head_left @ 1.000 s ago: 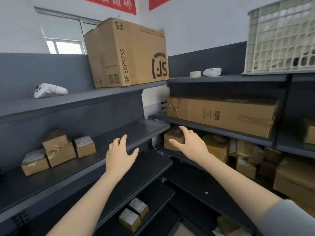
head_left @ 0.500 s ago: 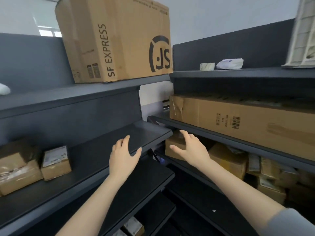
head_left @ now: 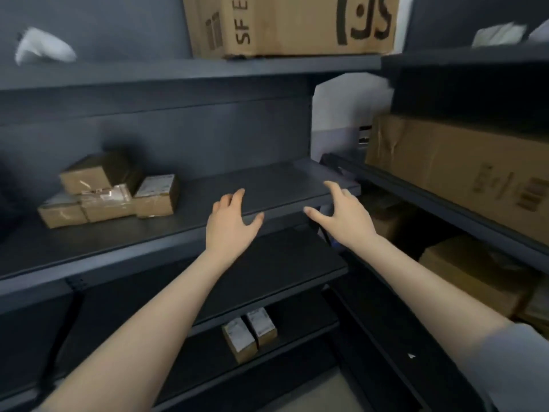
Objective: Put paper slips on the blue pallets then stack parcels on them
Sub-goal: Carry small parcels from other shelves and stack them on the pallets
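While both arms reach forward in the head view, the left hand [head_left: 230,223] and the right hand [head_left: 341,217] hover with fingers spread and nothing held, in front of the front edge of the middle shelf [head_left: 267,185] of a dark grey rack. The left hand sits level with that edge, thumb pointing right; the right hand is just beside the shelf's right front corner, thumb pointing left. The two hands are near each other but apart.

On the same shelf, well to the left of the hands, a cluster of small parcels [head_left: 110,191] rests: three brown boxes side by side with a fourth stacked on top, some with white labels or clear tape. Lower down, two more small labelled boxes [head_left: 249,333] stand touching each other on a lower shelf, below and between the forearms.

Above, a large carton printed SF EXPRESS [head_left: 285,25] stands on the top shelf, with a blurred white object [head_left: 44,50] far to its left. To the right, a second rack carries a long brown carton [head_left: 457,171] and more brown boxes [head_left: 475,269] beneath it.

No blue pallet or paper slip shows in this view
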{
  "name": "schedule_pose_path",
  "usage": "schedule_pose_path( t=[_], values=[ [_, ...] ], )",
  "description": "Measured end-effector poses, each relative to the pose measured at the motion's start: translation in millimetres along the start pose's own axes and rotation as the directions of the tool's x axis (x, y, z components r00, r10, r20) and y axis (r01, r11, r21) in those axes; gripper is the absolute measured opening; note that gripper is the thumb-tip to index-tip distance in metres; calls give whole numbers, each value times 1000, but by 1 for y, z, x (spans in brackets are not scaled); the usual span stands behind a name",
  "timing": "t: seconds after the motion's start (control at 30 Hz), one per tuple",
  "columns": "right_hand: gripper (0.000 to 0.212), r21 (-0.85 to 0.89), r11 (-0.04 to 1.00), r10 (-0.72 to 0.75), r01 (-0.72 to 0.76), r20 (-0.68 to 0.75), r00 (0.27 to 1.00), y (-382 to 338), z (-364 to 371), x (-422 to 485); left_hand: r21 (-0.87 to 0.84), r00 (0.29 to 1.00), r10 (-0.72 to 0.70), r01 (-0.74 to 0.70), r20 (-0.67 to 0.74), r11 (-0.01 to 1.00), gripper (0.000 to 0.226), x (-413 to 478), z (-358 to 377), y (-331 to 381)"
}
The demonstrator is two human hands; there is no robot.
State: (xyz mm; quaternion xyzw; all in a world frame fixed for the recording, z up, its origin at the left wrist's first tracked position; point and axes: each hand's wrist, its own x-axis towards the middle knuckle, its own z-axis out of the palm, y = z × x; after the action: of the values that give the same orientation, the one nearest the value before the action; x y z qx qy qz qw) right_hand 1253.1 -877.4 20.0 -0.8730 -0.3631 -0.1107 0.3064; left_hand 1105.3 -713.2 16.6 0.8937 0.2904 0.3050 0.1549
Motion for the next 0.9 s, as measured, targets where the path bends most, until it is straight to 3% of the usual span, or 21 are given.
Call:
schedule_pose_path(
  t=[0.43,0.9],
  values=[
    [68,94,996,-21,8,136,990,71,176,-92,-52,976,-204,209,75,977,69,-127,160,-95],
    [67,99,994,-73,54,202,977,163,440,-152,-78,968,-234,242,96,967,66,-207,377,-255]
  ],
)
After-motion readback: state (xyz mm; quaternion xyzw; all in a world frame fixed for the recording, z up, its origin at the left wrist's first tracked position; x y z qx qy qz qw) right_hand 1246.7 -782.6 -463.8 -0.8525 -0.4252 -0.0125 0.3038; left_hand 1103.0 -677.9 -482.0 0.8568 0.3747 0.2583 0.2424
